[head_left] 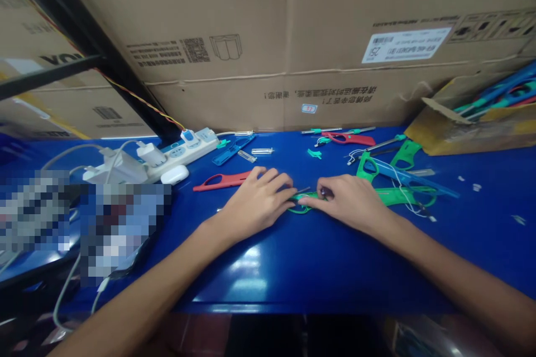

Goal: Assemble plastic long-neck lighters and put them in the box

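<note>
Just above the blue table, my left hand [262, 198] pinches the left part of a green plastic lighter casing [300, 210]. My right hand [354, 201] is curled at the same casing, thumb pressed on it from the right. A small dark part [324, 192] shows between its thumb and index finger; its kind cannot be made out. A thin dark rod sticks up between the hands. My fingers hide most of the casing's inside. Left of my left hand lies a red lighter casing [221, 181]. Beyond my right hand, a second green casing [402, 196] lies by a blue one [419, 177].
A white power strip [190, 149] with chargers and a white earphone case [175, 174] stand left, near a blurred-out device [125, 228]. Clear tubes [262, 151], a blue casing [234, 150] and wired parts lie behind. An open carton [473, 131] holds several lighters at right; big cardboard boxes wall the back.
</note>
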Available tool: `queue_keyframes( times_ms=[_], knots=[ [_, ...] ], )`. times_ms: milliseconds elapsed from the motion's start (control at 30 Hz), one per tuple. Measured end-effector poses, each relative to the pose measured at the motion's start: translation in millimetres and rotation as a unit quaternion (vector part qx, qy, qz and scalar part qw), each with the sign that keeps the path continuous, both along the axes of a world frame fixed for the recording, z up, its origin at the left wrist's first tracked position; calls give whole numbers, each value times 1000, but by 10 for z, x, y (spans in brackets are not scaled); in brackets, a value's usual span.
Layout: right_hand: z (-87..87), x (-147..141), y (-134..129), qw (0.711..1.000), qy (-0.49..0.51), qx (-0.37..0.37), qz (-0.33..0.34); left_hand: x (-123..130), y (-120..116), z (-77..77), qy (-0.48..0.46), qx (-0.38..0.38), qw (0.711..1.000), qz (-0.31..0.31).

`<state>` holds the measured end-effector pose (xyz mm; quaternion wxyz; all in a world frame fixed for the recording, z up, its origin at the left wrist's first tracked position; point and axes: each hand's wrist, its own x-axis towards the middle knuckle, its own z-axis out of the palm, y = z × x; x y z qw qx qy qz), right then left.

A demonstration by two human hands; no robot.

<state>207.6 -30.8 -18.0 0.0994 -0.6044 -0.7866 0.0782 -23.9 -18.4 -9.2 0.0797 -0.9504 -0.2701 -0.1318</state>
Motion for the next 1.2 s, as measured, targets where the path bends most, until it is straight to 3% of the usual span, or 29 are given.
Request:
queue_keyframes(
  times_ms=[300, 500, 767, 967, 1200],
  knots=[
    [-2, -10, -8, 1000, 7, 8, -12, -274, 224, 19, -23, -105, 994, -3],
    [-21, -17, 9, 1000, 8, 6, -15, -267, 255, -51, -59, -169, 984, -12],
    [22, -10, 9, 999, 20, 24, 17, -243, 228, -55, -74, -200, 977, 28],
    [57, 270, 213, 986, 82, 133, 57, -243, 201, -41, -61, -193, 979, 40],
    [107, 583, 405, 970, 101, 220, -7, -304, 229, 21, -54, -195, 979, 40]
  ],
)
